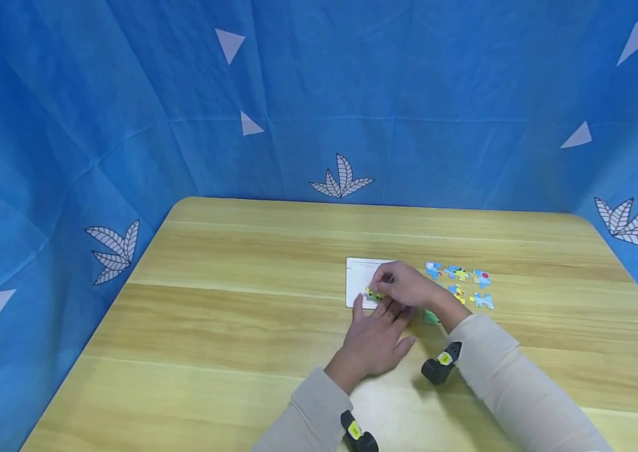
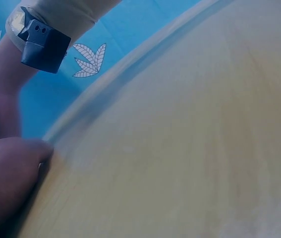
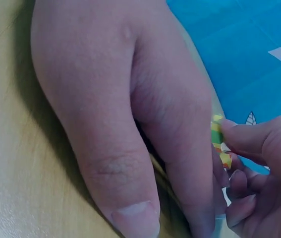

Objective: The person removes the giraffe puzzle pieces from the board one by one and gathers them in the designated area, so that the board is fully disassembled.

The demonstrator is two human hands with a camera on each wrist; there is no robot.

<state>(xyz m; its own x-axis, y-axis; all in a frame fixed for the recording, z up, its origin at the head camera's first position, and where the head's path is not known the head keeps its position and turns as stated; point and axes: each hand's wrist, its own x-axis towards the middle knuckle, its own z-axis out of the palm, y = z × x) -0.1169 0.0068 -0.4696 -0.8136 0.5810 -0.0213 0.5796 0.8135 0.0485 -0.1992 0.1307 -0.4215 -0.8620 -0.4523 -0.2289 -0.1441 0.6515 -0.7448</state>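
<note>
A white puzzle board [image 1: 356, 276] lies on the table beneath both hands. Between its thumb and fingers, my right hand [image 1: 412, 285] pinches a yellow-green puzzle piece [image 1: 374, 294] over the board. In the right wrist view the same piece [image 3: 215, 131] shows at the right thumb tip, partly covered by fingers. My left hand [image 1: 375, 342] lies palm down with its fingers extended over the board's near edge and its thumb out to the right. Its fingers hide the lower right part of the board. The left wrist view shows mostly bare table, with the hand at its lower left.
Loose puzzle pieces [image 1: 483, 301] lie in rows on the table right of the board. One green piece [image 1: 432, 317] is partly hidden by the right wrist. The wooden table [image 1: 228, 263] backs onto a blue patterned curtain [image 1: 443, 113]. Each wrist wears a black camera [image 1: 437, 369].
</note>
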